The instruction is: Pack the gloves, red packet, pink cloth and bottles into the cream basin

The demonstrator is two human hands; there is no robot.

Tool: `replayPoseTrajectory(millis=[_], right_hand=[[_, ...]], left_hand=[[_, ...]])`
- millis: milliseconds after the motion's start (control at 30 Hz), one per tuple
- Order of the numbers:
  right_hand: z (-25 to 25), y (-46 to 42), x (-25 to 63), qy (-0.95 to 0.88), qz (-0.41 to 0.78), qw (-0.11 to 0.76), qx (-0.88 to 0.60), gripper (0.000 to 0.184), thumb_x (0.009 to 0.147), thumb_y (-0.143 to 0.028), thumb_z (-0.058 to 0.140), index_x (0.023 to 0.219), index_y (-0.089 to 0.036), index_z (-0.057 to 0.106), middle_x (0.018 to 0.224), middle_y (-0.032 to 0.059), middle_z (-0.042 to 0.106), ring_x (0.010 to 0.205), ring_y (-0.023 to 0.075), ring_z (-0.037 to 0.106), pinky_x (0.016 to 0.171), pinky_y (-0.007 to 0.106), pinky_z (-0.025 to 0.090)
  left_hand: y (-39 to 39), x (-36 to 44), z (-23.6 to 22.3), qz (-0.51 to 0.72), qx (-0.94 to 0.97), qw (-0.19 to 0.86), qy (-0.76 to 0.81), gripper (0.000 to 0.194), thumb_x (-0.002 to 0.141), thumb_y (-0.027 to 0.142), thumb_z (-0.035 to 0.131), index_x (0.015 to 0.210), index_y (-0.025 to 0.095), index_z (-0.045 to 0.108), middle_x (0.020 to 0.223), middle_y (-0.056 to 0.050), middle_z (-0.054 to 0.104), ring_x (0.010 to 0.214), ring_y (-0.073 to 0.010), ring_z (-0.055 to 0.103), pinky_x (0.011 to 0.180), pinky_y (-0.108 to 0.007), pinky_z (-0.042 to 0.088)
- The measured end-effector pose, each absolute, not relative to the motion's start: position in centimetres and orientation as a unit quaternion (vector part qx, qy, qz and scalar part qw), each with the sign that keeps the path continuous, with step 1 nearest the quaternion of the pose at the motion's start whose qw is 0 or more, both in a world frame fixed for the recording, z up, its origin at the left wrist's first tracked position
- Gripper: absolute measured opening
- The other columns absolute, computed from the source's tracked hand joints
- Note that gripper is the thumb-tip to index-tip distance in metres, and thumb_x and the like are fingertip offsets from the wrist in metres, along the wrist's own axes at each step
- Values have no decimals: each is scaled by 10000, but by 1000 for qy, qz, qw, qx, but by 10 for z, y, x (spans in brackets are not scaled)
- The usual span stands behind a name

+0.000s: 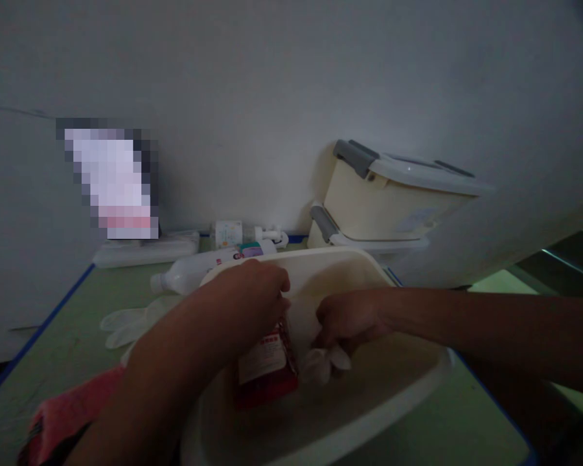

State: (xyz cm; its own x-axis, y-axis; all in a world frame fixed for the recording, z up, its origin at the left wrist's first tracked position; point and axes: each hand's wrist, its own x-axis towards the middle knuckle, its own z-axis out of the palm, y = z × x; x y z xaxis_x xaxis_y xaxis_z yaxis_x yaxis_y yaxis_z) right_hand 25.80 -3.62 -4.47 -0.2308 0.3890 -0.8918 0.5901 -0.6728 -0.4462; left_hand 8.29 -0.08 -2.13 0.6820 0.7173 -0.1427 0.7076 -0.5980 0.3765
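Note:
My left hand [255, 291] is closed around the upper end of a red bottle [267, 375] with a white label. The hand hides the bottle's top, and the bottle leans inside a white plastic basin [330, 256]. Over the same basin, my right hand [347, 317] is closed on a crumpled white cloth [323, 364], just right of the bottle. The cloth and the bottle's side are slightly apart. Dim light leaves the basin's bottom unclear.
Behind the basin lie a white bottle [187, 275] and a clear pump bottle [228, 233]. Pale gloves [131, 323] and a pink towel [72, 404] are left. Lidded cream boxes [379, 204] stand stacked against the wall. A blurred-out screen [114, 178] stands back left.

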Motion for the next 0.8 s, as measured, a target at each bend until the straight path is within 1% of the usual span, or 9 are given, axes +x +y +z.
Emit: replayPoseTrajectory(millis=[67,133,233,300,400,467,600,700,800], right_hand=[[-45,-35,258,399,-686,78,604,139,738,-29,526,659,-129,580,560,-47,575,475,82,570,569,209,512],[-42,-32,259,420,-656,139,611,122,786,-145,551,667,-132,573,575,-32,581,479,95,568,560,239,511],[-37,-25,259,501,-525,307,616,388,817,-405,546,546,-127,535,524,2,550,474,123,556,559,292,508],[-34,-20,257,575,-412,342,619,489,825,-485,499,497,-124,527,481,18,521,505,164,582,598,344,513],[-35,-14,255,641,-326,295,629,491,855,-458,445,530,-110,569,474,35,522,588,221,632,648,384,517],[-38,-12,254,642,-336,278,631,428,860,-393,459,589,-97,608,519,45,565,612,205,645,631,337,526],[-46,-12,251,630,-362,265,634,252,840,-215,493,701,-73,649,663,79,659,593,157,643,511,239,515],[-48,-13,249,640,-364,254,627,228,822,-148,485,701,-66,658,701,94,680,578,147,640,482,221,502],[-47,-14,249,676,-335,228,615,168,770,-125,537,696,-55,670,687,117,682,626,195,654,514,256,503]], left_hand=[[-1,83,-21,10,894,208,396,196,794,245,469,817,175,650,768,-61,660,631,-166,578,534,-246,389],[-1,83,-21,10,894,210,395,200,807,255,460,822,181,646,771,-60,658,634,-165,577,538,-247,391],[-2,83,-20,10,895,207,396,196,805,247,453,822,189,640,766,-54,657,637,-168,580,538,-250,392],[-3,83,-20,5,897,202,393,183,788,237,462,808,187,637,762,-53,657,633,-172,580,533,-253,392],[-3,83,-20,5,900,201,387,190,784,240,456,801,186,637,768,-54,660,640,-178,584,540,-260,400],[-3,83,-20,6,898,202,390,205,796,243,444,819,186,640,779,-57,666,658,-184,592,553,-266,409],[-2,84,-20,3,899,200,390,228,815,258,432,840,180,645,793,-71,672,679,-193,603,558,-269,417],[-2,84,-20,6,896,204,395,240,822,262,420,824,178,645,781,-69,670,658,-182,601,555,-264,417],[-2,84,-21,13,893,210,397,236,821,268,421,807,184,641,764,-62,665,657,-180,599,556,-263,415]])
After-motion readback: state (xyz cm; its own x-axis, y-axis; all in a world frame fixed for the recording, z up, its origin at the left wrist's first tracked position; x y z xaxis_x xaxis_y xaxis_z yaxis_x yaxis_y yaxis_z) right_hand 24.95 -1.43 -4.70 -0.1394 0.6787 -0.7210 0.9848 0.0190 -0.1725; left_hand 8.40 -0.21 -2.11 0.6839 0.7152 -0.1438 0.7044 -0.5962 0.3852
